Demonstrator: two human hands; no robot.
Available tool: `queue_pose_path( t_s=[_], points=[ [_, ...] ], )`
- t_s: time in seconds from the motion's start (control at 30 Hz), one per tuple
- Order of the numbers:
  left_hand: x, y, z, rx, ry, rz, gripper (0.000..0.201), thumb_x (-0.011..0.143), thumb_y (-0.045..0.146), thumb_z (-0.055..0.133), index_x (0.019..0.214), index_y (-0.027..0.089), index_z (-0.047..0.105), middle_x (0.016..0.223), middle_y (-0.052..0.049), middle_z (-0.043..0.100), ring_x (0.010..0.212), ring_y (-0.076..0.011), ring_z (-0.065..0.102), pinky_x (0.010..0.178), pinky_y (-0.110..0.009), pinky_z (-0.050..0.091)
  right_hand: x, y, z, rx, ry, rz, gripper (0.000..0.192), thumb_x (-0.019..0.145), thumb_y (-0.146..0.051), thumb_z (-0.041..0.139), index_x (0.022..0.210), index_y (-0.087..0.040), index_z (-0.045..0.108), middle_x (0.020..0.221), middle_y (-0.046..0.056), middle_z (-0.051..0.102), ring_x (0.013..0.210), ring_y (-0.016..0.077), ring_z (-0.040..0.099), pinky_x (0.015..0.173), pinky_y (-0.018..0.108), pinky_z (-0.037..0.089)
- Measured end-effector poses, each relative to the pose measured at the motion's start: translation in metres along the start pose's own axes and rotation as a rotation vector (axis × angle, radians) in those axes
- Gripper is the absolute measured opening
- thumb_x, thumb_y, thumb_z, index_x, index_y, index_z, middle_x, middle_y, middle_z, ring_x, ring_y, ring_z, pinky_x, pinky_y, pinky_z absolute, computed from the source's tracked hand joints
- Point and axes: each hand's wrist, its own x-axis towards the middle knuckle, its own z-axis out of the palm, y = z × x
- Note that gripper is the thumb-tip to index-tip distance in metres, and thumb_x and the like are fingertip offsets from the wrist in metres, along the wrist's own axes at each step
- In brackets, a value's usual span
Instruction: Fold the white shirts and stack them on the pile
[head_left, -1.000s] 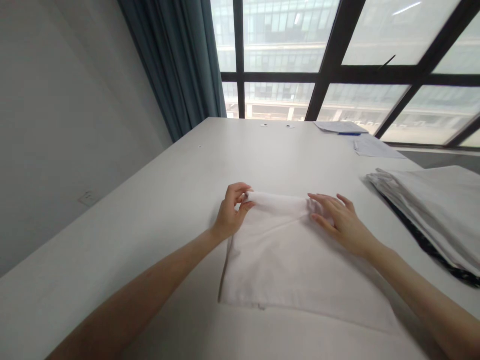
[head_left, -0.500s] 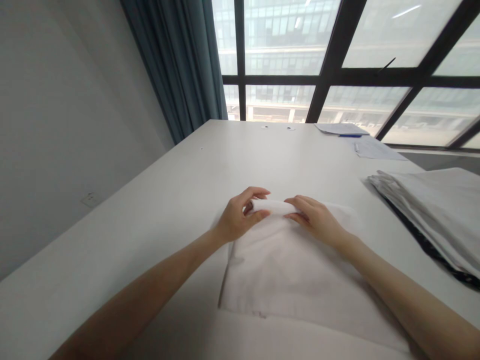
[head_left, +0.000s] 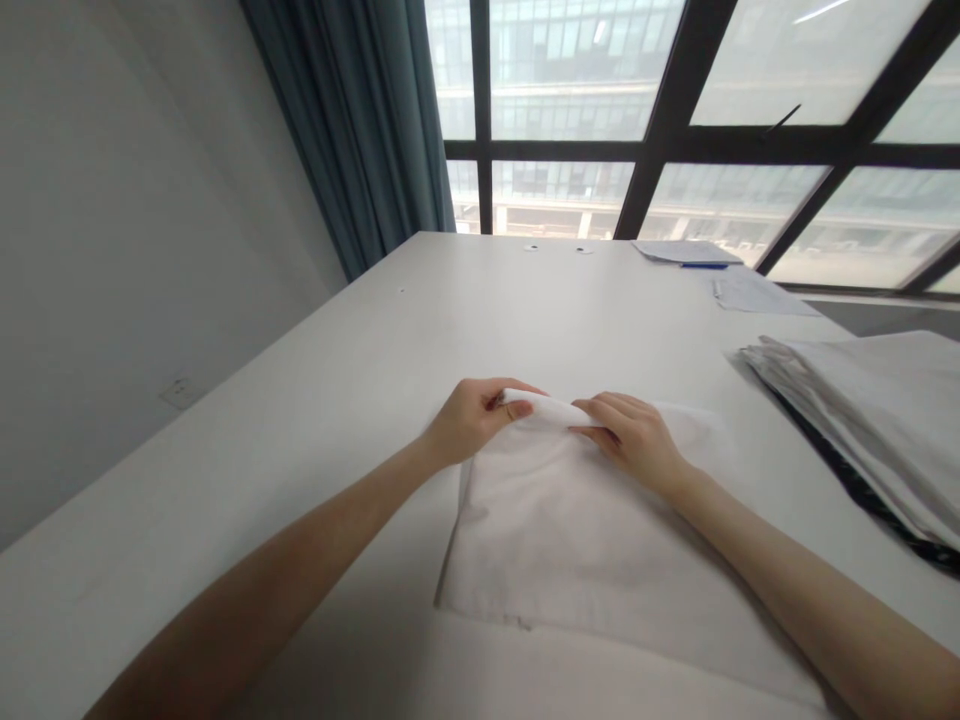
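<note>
A white cloth [head_left: 585, 540] lies spread on the white table, its far edge rolled or folded over into a narrow band. My left hand [head_left: 472, 415] pinches the left end of that band between thumb and fingers. Further right, my right hand [head_left: 630, 435] grips the same band, thumb below and fingers on top. A short stretch of the rolled edge shows between the two hands. The near part of the cloth lies flat with some wrinkles, and my right forearm covers part of its right side.
On the right, a stack of folded white fabric [head_left: 885, 400] lies with a black layer [head_left: 847, 475] beneath. Papers [head_left: 686, 252] and a blue pen [head_left: 703, 265] rest at the far right of the table [head_left: 360, 370]. Beyond are a window and a blue curtain [head_left: 367, 120].
My left hand has closed from a loose, open curl into a pinch on the rolled edge, whose left end now sits slightly higher. My right hand keeps its grip nearly in place.
</note>
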Motion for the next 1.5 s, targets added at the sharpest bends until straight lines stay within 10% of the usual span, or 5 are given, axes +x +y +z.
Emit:
queue_pose_path(
  t_s=[0.77, 1.5],
  points=[
    [-0.001, 0.024, -0.003, 0.963, -0.248, 0.063, 0.033, 0.087, 0.053, 0.059, 0.107, 0.029, 0.068, 0.09, -0.001, 0.074, 0.08, -0.0203, 0.068, 0.066, -0.025, 0.044, 0.009, -0.009, -0.003, -0.141, -0.107, -0.085, 0.034, 0.1, -0.04, 0.04, 0.09, -0.017, 0.062, 0.073, 0.004, 0.069, 0.065, 0.0174, 0.061, 0.07, 0.029, 0.041],
    [0.005, 0.011, -0.01, 1.121, -0.304, -0.113, 0.031, 0.095, 0.051, 0.046, 0.093, 0.026, 0.064, 0.087, -0.003, 0.073, 0.08, -0.023, 0.068, 0.06, -0.027, 0.037, 0.008, 0.011, -0.02, -0.493, -0.101, -0.162, 0.048, 0.101, -0.04, 0.041, 0.062, -0.02, 0.058, 0.052, -0.002, 0.064, 0.051, 0.013, 0.058, 0.073, 0.025, 0.04]
  ],
)
